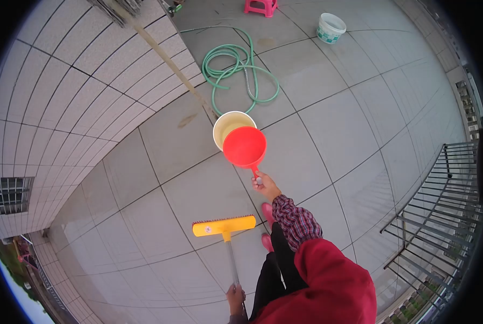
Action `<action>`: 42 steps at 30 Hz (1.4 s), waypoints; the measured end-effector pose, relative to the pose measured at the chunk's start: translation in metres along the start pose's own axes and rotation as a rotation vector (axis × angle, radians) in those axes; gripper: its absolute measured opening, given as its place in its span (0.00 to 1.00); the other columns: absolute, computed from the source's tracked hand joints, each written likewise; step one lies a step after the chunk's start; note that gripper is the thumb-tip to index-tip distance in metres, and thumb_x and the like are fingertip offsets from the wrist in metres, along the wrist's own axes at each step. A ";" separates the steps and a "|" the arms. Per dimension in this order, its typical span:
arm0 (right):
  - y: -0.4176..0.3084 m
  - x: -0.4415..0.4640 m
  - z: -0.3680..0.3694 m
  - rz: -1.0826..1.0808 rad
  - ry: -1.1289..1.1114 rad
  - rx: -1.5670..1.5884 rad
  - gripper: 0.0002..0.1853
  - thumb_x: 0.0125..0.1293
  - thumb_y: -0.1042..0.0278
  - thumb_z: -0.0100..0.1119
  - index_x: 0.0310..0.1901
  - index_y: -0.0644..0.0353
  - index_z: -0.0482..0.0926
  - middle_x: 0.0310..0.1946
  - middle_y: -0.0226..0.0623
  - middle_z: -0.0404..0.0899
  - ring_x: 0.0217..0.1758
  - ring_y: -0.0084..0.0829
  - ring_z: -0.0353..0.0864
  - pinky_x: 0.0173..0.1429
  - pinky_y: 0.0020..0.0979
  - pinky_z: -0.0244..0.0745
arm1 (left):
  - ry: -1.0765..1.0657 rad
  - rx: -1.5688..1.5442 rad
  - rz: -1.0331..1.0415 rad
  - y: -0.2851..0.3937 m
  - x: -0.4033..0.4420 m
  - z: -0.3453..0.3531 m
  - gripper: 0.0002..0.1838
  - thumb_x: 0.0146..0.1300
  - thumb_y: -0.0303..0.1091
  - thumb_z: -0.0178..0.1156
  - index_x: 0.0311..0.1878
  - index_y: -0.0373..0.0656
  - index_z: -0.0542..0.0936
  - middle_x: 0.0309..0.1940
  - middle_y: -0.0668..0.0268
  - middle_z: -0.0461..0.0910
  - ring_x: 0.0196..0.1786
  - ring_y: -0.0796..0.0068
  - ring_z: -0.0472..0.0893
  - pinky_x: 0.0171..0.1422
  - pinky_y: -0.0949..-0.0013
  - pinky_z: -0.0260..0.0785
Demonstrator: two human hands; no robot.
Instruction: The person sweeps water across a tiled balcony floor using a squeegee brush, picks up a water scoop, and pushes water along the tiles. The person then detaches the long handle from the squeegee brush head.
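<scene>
My right hand (266,186) is closed around the handle of a red dipper (245,147). The dipper's round bowl overlaps the lower right part of a cream bucket (218,132), hiding some of its opening. Lower down, my left hand (236,296) is wrapped round the grey pole of a brush (224,225) with a yellow head. That head is level across the view, with dark reddish bristles along its far edge, over the grey tiles. Whether the bristles touch the floor I cannot tell.
A green hose (256,81) lies coiled beyond the bucket. A wooden pole (168,59) leans near the tiled wall (85,70). Farther off are a white pail (330,29) and a pink stool (261,6). Metal railings (430,216) stand at the right.
</scene>
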State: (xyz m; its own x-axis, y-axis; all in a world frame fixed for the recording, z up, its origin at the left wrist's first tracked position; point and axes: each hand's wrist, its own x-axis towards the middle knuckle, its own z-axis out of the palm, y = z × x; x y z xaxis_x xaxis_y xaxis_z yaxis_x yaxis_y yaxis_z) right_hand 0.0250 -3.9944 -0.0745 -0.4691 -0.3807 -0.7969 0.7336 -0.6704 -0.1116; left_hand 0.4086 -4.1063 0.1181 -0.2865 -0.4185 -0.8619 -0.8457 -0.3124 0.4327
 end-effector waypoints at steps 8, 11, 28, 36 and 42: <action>0.020 -0.146 -0.203 -0.079 0.496 -0.138 0.07 0.56 0.67 0.48 0.32 0.59 0.64 0.19 0.38 0.65 0.20 0.27 0.66 0.20 0.26 0.62 | -0.154 0.057 0.193 -0.002 0.044 -0.005 0.07 0.57 0.31 0.49 0.29 0.37 0.69 0.13 0.67 0.67 0.13 0.81 0.66 0.13 0.77 0.57; 0.045 -0.221 -0.281 -0.170 0.867 -0.167 0.07 0.52 0.68 0.46 0.28 0.63 0.67 0.15 0.39 0.64 0.16 0.31 0.66 0.16 0.31 0.59 | -0.193 0.102 0.205 0.005 0.056 -0.006 0.07 0.56 0.30 0.49 0.30 0.36 0.70 0.14 0.66 0.68 0.14 0.80 0.68 0.15 0.77 0.59; -0.047 -0.296 -0.289 -0.339 0.244 0.529 0.10 0.50 0.72 0.58 0.32 0.56 0.68 0.20 0.31 0.71 0.23 0.27 0.71 0.28 0.31 0.65 | -0.288 0.334 0.267 0.099 0.061 0.079 0.08 0.53 0.27 0.49 0.20 0.38 0.67 0.11 0.65 0.66 0.12 0.77 0.66 0.16 0.75 0.56; -0.129 -0.243 -0.102 -0.420 -0.085 -0.307 0.20 0.45 0.64 0.66 0.38 0.55 0.66 0.30 0.29 0.71 0.33 0.19 0.70 0.31 0.26 0.71 | -0.599 0.614 0.469 0.213 0.044 0.269 0.04 0.55 0.25 0.51 0.31 0.34 0.70 0.17 0.64 0.70 0.15 0.77 0.69 0.17 0.76 0.61; -0.131 -0.221 -0.066 -0.478 -0.156 -0.151 0.15 0.47 0.71 0.62 0.34 0.60 0.67 0.23 0.30 0.70 0.22 0.22 0.71 0.25 0.24 0.67 | -0.705 0.869 0.515 0.232 -0.019 0.310 0.07 0.51 0.24 0.54 0.34 0.34 0.71 0.18 0.64 0.71 0.17 0.77 0.71 0.20 0.76 0.62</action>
State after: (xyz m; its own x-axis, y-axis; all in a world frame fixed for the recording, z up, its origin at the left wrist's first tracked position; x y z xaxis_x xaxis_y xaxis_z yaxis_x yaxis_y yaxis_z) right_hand 0.0649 -3.7804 0.0773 -0.8280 -0.1521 -0.5396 0.4767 -0.6978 -0.5347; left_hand 0.0788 -3.9066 0.1529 -0.6278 0.3108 -0.7137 -0.5037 0.5368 0.6768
